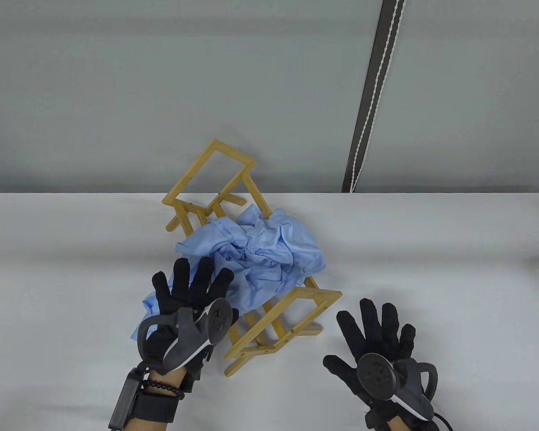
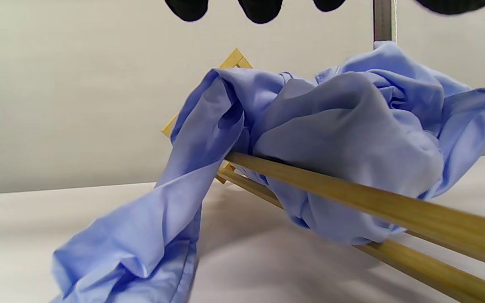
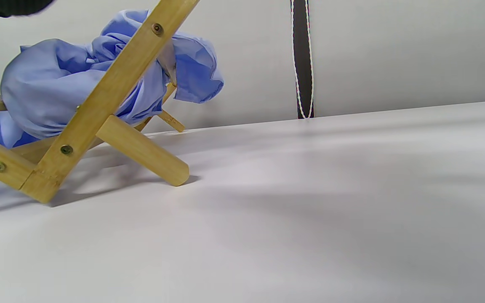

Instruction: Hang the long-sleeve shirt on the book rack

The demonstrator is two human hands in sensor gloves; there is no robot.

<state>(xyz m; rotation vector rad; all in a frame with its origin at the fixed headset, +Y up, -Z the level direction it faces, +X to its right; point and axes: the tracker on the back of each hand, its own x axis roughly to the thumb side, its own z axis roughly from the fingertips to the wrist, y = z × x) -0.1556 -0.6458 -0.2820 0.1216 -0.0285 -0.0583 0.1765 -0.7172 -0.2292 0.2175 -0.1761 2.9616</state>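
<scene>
Shirt (image 1: 256, 251), light blue and crumpled, lies bunched over the rails of the wooden book rack (image 1: 292, 323), with a sleeve trailing off the rack's left side onto the white worktop (image 1: 453, 269). From the left wrist view the cloth (image 2: 343, 139) drapes across 2 long rails (image 2: 394, 206) and one end pools on the worktop. The rack stands near the worktop's middle, its far frame reaching toward the grey wall. The left hand (image 1: 186, 310) hovers over the trailing sleeve, fingers (image 1: 204, 274) spread wide and holding nothing. The right hand (image 1: 377, 345) is just right of the rack's near end, fingers (image 1: 370, 314) also splayed, apart from the rack and gripping nothing. A dark strap (image 1: 373, 94) hangs on the wall.
</scene>
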